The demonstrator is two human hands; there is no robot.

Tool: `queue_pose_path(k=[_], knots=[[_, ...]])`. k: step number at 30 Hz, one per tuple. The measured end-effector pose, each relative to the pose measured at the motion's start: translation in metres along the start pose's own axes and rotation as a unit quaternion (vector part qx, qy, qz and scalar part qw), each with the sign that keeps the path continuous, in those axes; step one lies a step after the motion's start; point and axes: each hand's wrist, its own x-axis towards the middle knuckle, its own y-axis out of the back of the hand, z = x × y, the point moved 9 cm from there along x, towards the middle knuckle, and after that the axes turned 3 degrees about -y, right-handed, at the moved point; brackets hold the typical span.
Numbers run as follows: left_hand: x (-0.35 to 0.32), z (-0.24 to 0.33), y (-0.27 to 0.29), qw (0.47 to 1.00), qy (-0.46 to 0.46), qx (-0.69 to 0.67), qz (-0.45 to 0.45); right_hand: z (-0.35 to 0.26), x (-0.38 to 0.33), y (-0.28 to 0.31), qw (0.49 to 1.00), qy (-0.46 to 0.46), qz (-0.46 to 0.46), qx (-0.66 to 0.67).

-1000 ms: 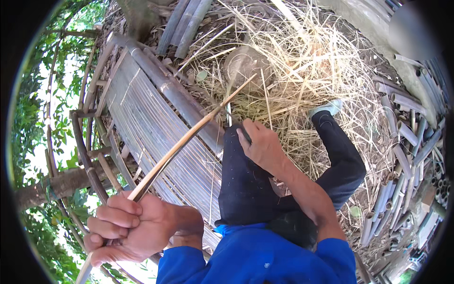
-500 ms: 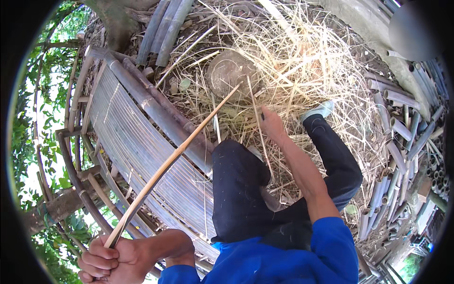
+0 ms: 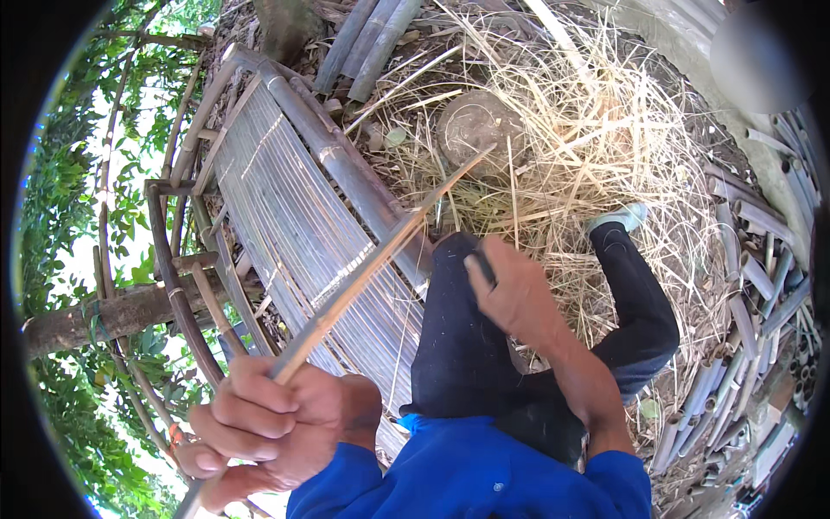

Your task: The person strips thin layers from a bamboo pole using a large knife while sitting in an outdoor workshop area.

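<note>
- Left hand [image 3: 268, 424]: low in the view, fingers [image 3: 246, 406] curled tight round the near end of a long, thin, pale brown bamboo strip [image 3: 372, 259].
- Bamboo strip: runs slantwise up and to the right from the left fist, crosses the edge of the slatted platform, and ends in a fine tip over the straw, just beside the round stump.
- Right hand [image 3: 514, 290]: rests above the knee of the dark trouser leg [image 3: 458, 337], fingers closed round a dark handle [image 3: 480, 264]; the blade, if any, cannot be made out.
- Grey slatted bamboo platform [image 3: 294, 216]: a woven panel of narrow slats framed by thick grey bamboo poles [image 3: 337, 164], lying to the person's left.
- Pile of dry yellow straw and bamboo shavings [image 3: 588, 138]: covers the ground ahead of the legs.
- Round grey wooden stump [image 3: 480, 130]: sits in the straw, near the strip's tip.
- Pale shoe [image 3: 618, 216]: on the far foot, set in the straw.
- Stack of cut grey bamboo tubes [image 3: 752, 294]: along the right edge.
- Blue sleeves [image 3: 467, 471]: at the lower edge.
</note>
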Motion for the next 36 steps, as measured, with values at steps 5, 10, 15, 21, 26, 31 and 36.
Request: queue_pose_path(k=[5,10,15,21,26,31,36], knots=[[-0.024,0.003,-0.012,0.998,-0.043,0.054,-0.001,-0.114,-0.056,0.041,0.980,0.198,0.030,0.000],[-0.028,0.017,-0.011,0.991,-0.069,0.115,-0.015,-0.094,-0.052,0.026,0.989,0.140,-0.029,-0.034],[-0.031,0.013,-0.005,0.998,-0.043,0.047,0.004,-0.101,-0.058,0.028,0.989,0.147,-0.015,0.004],[-0.029,0.017,0.007,0.993,-0.049,0.103,-0.001,-0.101,-0.055,0.023,0.990,0.136,-0.043,0.011],[-0.022,0.020,0.010,0.988,-0.048,0.143,0.019,-0.104,-0.052,0.021,0.984,0.181,-0.008,-0.006],[-0.035,0.021,0.004,0.990,-0.093,0.109,0.018,-0.081,-0.044,0.021,0.991,0.125,-0.017,-0.051],[-0.037,0.012,0.003,0.998,-0.046,0.013,0.038,-0.064,-0.041,0.022,0.995,0.092,-0.024,-0.042]])
